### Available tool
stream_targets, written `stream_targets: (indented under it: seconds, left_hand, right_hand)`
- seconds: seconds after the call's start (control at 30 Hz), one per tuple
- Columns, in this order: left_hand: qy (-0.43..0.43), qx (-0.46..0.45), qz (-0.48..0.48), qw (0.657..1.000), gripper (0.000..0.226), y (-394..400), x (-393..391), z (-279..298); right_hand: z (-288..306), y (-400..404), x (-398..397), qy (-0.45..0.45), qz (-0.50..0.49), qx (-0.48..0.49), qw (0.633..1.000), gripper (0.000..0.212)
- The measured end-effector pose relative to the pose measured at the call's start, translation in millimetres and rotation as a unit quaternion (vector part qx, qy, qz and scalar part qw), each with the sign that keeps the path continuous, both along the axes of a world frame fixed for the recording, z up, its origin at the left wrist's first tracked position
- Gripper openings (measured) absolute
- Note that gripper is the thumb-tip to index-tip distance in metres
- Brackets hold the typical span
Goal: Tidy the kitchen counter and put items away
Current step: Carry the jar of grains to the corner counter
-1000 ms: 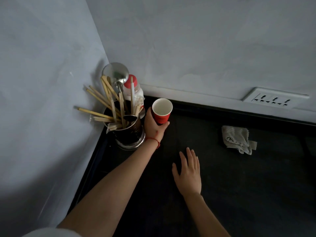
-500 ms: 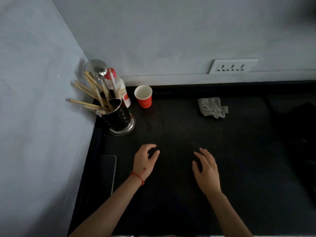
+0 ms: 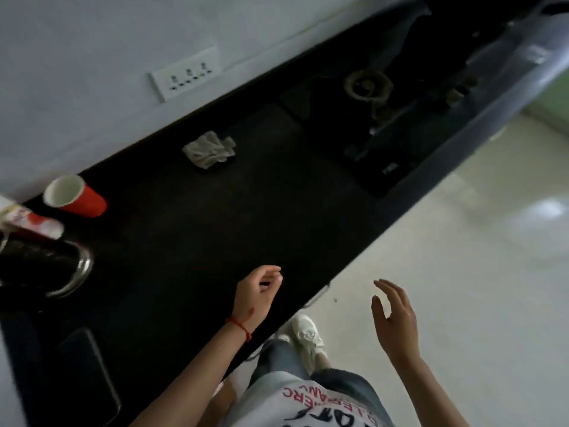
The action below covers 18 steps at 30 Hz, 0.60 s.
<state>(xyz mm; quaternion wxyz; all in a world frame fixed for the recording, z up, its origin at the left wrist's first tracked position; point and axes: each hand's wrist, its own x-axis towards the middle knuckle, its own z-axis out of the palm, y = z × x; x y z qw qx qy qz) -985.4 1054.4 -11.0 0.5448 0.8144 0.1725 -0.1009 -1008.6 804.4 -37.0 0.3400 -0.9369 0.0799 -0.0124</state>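
Observation:
A red paper cup (image 3: 75,197) stands at the back of the black counter (image 3: 191,241) near the wall, beside a white bottle with a red cap (image 3: 30,223) and the steel utensil holder (image 3: 46,269). A crumpled grey cloth (image 3: 209,148) lies further right by the wall. My left hand (image 3: 257,295), with a red string at the wrist, hovers over the counter's front part with loosely curled fingers and holds nothing. My right hand (image 3: 395,318) hangs past the counter's edge over the floor, fingers relaxed, empty.
A dark phone (image 3: 89,374) lies flat at the counter's near left. A gas stove (image 3: 378,97) sits on the counter's far right. A white socket strip (image 3: 186,73) is on the wall. Pale floor tiles (image 3: 462,272) and my white shoe (image 3: 304,335) show below.
The view has swung right and tilted, bringing the stove and floor into sight. My left hand let go of the red cup and drew back. My right hand moved off the counter over the floor.

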Motion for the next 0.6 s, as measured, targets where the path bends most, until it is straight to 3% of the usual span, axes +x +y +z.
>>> stream_targets:
  seconds: [0.13,0.3,0.6]
  left_hand:
    - [0.007,0.005,-0.151,0.988,0.020,-62,10,-4]
    - [0.030,0.032,-0.288,0.957,0.022,-141,15,-9]
    - [0.119,0.078,-0.376,0.916,0.006,-305,26,-51]
  right_hand:
    - [-22,-58,-51,0.056,-0.121,0.018,0.991,0.030]
    - [-45,-122,-103,0.123,-0.279,0.059,0.951,0.031]
    - [-64,-258,-176,0.207,-0.413,0.126,0.878,0.036]
